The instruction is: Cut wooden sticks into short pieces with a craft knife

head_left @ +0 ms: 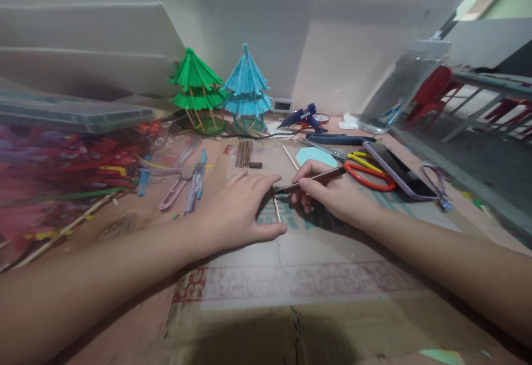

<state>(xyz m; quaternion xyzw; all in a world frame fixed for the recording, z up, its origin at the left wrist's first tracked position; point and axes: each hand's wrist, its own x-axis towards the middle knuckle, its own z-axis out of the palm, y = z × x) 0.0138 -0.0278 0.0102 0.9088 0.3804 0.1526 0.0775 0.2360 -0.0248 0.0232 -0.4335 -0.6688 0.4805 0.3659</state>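
In the head view my left hand [239, 207] lies low over the work surface, its thumb and index finger at the two ends of a thin pale wooden stick [277, 210], steadying it. My right hand [324, 190] grips a dark marker pen [322, 177] like a writing tool. The pen's tip touches or nearly touches the upper part of the stick, which looks dark there. Just beyond my hands are several short brown sticks [243, 154], a small brown piece [255, 165], another pale stick [290, 157] and a light blue octagonal piece [316, 157].
Green [197, 80] and blue [246, 85] tiered-roof models stand at the back by a glue gun [305, 117]. Red-handled scissors [369, 176], a phone [399, 171] and a large bottle [393, 88] are right. Left lie a pink cutter [171, 194] and a blurred colourful pile [62, 171].
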